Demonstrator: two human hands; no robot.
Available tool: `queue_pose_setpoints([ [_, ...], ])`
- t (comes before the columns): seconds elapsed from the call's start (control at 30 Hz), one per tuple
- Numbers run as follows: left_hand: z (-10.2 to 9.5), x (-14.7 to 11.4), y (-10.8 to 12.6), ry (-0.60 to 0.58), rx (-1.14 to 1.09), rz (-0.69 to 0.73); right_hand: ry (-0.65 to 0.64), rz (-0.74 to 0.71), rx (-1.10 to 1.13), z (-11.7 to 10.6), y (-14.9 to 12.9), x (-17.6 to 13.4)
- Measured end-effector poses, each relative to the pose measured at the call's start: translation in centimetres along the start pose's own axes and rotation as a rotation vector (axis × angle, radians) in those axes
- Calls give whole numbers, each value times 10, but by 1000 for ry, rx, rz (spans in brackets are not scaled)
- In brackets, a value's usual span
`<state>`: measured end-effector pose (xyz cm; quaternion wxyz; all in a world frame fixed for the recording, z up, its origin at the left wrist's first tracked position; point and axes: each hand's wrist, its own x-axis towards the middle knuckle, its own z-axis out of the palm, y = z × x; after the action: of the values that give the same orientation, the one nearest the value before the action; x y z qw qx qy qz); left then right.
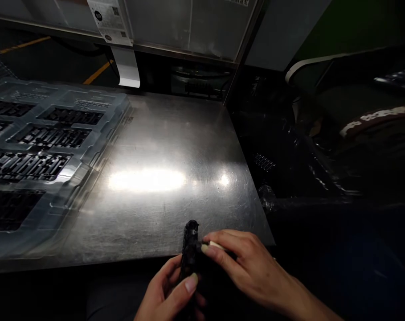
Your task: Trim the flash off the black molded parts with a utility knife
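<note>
My left hand (pixel 167 290) is closed around a long, narrow black plastic part (pixel 190 245), thumb on the near side. The part stands out past the near edge of the metal table, its far end rounded. Just right of it, my right hand (pixel 252 261) pinches a small pale-handled tool (pixel 217 245) between thumb and fingertips. A dark tip of that tool points at the side of the black part; whether it touches cannot be made out. The lower end of the part is lost in shadow.
A clear plastic tray (pixel 98 145) with several black ribbed parts (pixel 50 135) in its pockets lies on the left of the shiny metal table (pixel 175 138). Behind the table stands a framed panel (pixel 182 26) with a paper label (pixel 110 22). Dark plastic sheeting (pixel 299 151) fills the right side.
</note>
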<state>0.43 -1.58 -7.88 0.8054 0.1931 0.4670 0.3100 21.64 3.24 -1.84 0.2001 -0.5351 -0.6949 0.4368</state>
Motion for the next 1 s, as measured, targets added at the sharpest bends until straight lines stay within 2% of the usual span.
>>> queue_pose_setpoints([
  [0.13, 3, -2, 2, 19, 22, -5, -45, 6, -257, -5, 7, -10],
  [0.23, 7, -3, 5, 53, 22, -2, -41, -14, -341, -5, 13, -9],
  [0.43, 8, -5, 7, 73, 47, -33, -11, -34, -288, -7, 14, -7],
  [0.7, 13, -9, 10, 101, 54, -41, -39, -17, -300, -12, 11, -8],
  [0.9, 16, -10, 12, 107, 60, -24, -82, -48, -430, -12, 10, -8],
  [1.0, 20, -12, 13, 160, 56, -21, -21, -56, -516, -6, 7, -13],
])
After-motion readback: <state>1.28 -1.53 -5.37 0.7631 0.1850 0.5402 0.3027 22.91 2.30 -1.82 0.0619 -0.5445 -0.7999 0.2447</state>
